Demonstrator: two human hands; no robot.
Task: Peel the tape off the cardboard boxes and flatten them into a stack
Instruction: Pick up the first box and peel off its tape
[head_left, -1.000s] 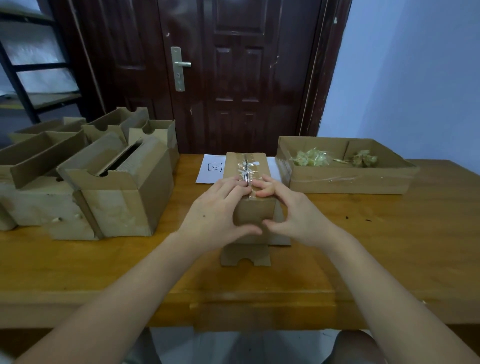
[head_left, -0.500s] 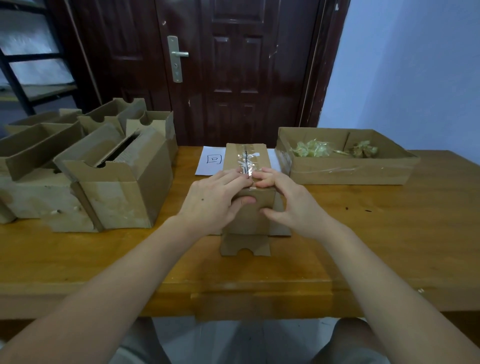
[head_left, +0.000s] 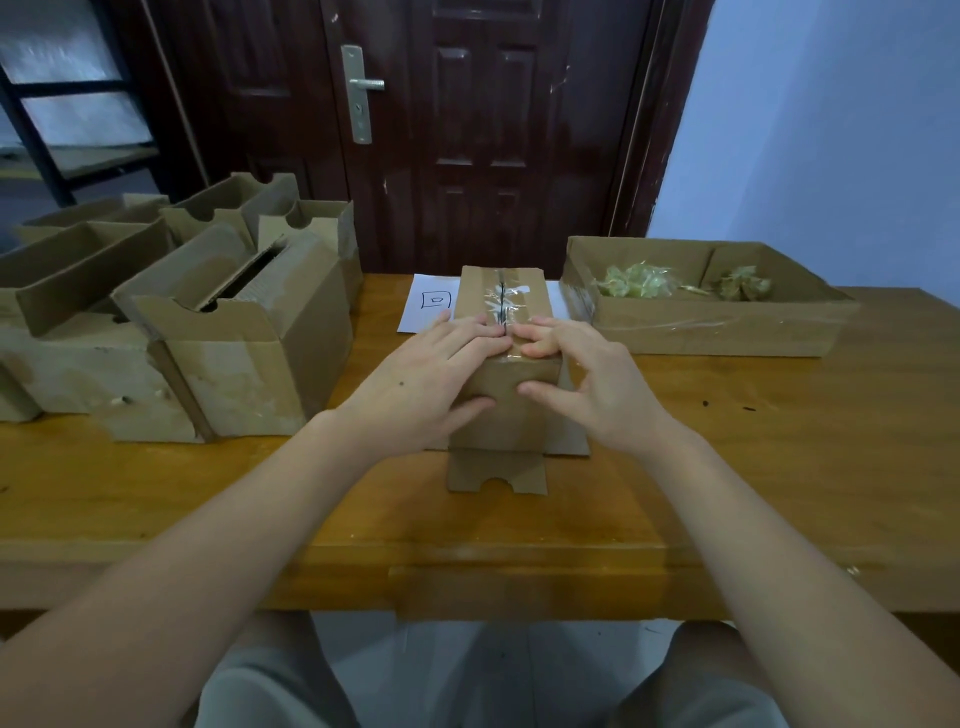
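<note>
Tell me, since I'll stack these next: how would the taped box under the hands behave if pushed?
The taped box would probably slide rather than tip, since it lies long and low on the table. It likely weighs little, being thin cardboard. Its clear tape looks slick, so a grip there might slip.

A plain home room: dark panelled door (head_left: 483, 130), wooden table (head_left: 779, 467), blue wall (head_left: 831, 130).
</note>
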